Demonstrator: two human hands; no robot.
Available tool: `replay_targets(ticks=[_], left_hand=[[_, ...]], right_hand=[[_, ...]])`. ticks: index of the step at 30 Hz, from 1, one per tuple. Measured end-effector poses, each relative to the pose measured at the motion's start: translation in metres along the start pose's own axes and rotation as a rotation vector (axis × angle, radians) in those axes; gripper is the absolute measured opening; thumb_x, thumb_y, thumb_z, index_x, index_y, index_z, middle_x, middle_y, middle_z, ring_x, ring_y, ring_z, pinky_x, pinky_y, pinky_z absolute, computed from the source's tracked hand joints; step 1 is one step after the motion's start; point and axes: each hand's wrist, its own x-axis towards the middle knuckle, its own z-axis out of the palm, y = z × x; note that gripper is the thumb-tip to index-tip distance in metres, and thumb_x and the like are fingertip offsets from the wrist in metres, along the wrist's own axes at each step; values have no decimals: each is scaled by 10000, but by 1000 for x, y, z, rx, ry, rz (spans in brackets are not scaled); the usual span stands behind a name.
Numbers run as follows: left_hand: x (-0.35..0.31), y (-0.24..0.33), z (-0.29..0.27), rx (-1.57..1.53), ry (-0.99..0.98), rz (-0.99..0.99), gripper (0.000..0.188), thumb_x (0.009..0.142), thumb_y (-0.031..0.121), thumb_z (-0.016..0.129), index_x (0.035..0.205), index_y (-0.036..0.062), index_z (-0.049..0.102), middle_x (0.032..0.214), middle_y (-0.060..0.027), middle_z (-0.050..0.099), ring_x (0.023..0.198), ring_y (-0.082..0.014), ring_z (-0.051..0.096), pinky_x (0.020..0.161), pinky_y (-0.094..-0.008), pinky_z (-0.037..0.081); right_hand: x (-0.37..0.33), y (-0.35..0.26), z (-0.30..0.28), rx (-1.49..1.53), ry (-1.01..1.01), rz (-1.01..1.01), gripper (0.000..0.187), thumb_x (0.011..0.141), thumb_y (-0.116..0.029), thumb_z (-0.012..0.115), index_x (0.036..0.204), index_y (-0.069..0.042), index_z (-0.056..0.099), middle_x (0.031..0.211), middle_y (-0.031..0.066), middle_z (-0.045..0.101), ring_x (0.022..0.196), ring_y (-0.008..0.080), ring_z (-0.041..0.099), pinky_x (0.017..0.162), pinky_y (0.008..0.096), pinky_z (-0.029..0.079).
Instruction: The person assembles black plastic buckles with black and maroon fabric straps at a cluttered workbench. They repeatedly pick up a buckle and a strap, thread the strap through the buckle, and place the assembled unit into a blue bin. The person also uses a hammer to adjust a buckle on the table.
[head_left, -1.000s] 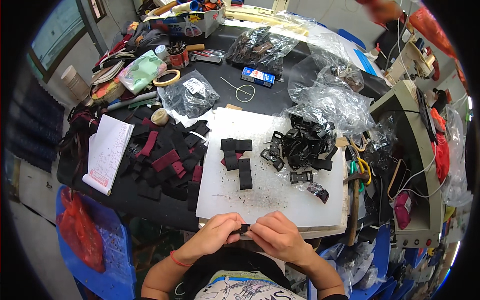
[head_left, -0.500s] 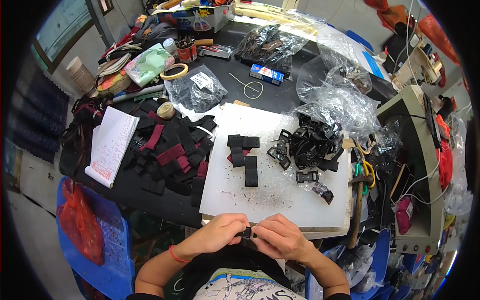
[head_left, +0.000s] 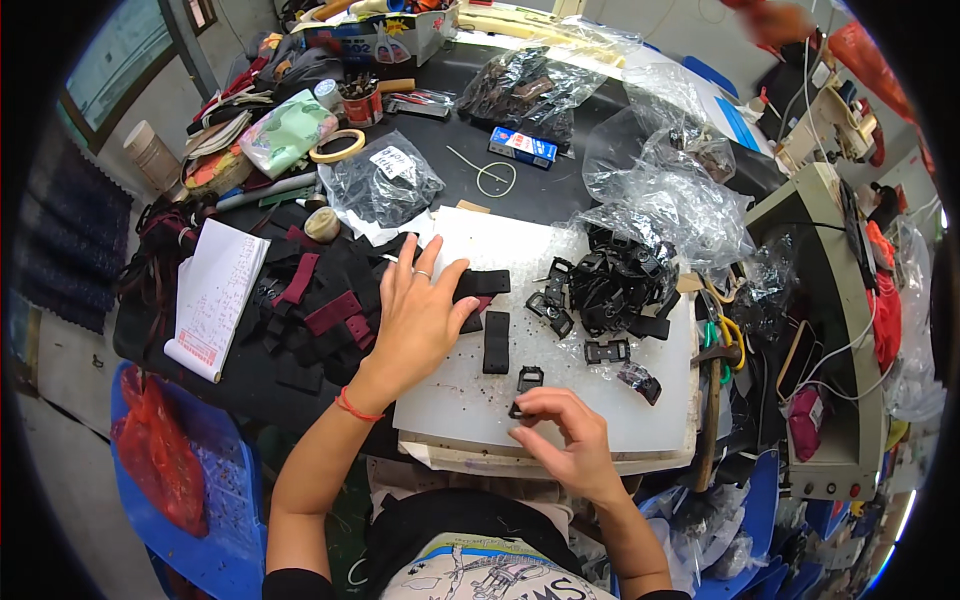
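My left hand (head_left: 418, 315) reaches over the left edge of the white board (head_left: 450, 415), fingers stretched and spread. It covers part of the black strap pieces (head_left: 488, 283) there; whether it touches them I cannot tell. Another black strap piece (head_left: 496, 343) lies beside it, lengthwise. Near the board's front edge my right hand (head_left: 570, 440) has its thumb and index finger apart. Its index fingertip overlaps the lower end of a black plastic buckle (head_left: 531, 377) on the board. More black buckles (head_left: 625, 285) are heaped at the board's right side.
Black and maroon strap pieces (head_left: 335, 312) pile up left of the board, beside an open notebook (head_left: 220, 290). Clear plastic bags (head_left: 680, 200) spread behind the buckles. A hammer (head_left: 712, 400) and yellow-handled scissors (head_left: 738, 345) lie along the right edge. A blue chair (head_left: 240, 480) stands at left.
My hands have parted from in front of the board. The left has moved forward and left over the straps; the right has brought the buckle forward onto the board.
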Motion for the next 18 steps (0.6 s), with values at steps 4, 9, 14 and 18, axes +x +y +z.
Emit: replay_targets(ticks=[4, 9, 14, 18], left_hand=[[1, 13, -10, -254, 172, -1, 250, 821, 88, 661, 1066, 53, 624, 1163, -146, 580, 1121, -330, 514, 938, -430, 405], [-26, 42, -34, -781, 213, -232, 243, 808, -56, 630, 1019, 59, 669, 889, -119, 641, 720, -232, 642, 609, -301, 503], [-56, 68, -40, -1330, -50, -566, 181, 915, 63, 587, 1046, -45, 650, 861, -75, 680, 832, -99, 645, 713, -232, 526], [-64, 77, -43, -1332, -99, -575, 229, 945, 120, 555, 1088, -35, 644, 821, -54, 671, 765, -77, 624, 711, -226, 521]], right_hand=[[-5, 15, -1, 45, 26, 3, 249, 764, 106, 665, 996, 36, 607, 1067, 144, 597, 891, 151, 605, 763, 247, 510], [-4, -5, 2, 7, 84, 12, 203, 774, 42, 696, 962, 14, 626, 917, 103, 621, 766, 129, 609, 664, 233, 506], [-2, -22, 12, 89, 159, 124, 173, 787, -2, 709, 944, -2, 635, 862, 81, 624, 661, 109, 589, 579, 225, 475], [-3, -17, 14, 77, 186, 82, 149, 832, 28, 650, 974, 15, 605, 890, 73, 591, 646, 79, 570, 549, 197, 460]])
